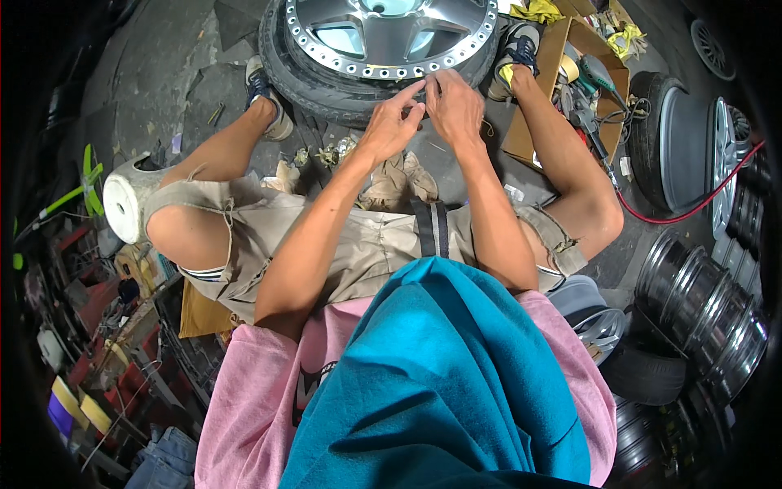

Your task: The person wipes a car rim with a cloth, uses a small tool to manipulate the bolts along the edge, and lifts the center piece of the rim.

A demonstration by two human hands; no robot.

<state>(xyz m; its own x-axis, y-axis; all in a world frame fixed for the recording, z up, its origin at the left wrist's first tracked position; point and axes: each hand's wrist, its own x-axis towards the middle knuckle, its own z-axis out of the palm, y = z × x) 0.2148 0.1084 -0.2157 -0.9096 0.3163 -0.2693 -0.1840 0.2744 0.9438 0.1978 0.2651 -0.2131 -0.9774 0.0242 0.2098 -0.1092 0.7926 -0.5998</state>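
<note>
A polished alloy wheel rim (pixel 383 57), ringed with small holes along its edge, lies face up on a black tyre (pixel 314 91) at the far side between my feet. My right hand (pixel 454 107) rests at the rim's near edge. Its fingers are bent together there, and whatever they pinch is hidden or too small to name. Just left of it, my left hand (pixel 393 124) is held beside the same edge. The index finger stretches toward the rim, with the thumb apart from it and nothing visible between them.
An open cardboard box (pixel 529 126) holding tools and a roll of tape stands right of the wheel. Further right are a wheel with tyre (pixel 668 134), a red hose (pixel 664 220) and stacked chrome rims (pixel 700 301). Crumpled cloth (pixel 399 181) lies below my hands; a white bucket (pixel 126 200) is left.
</note>
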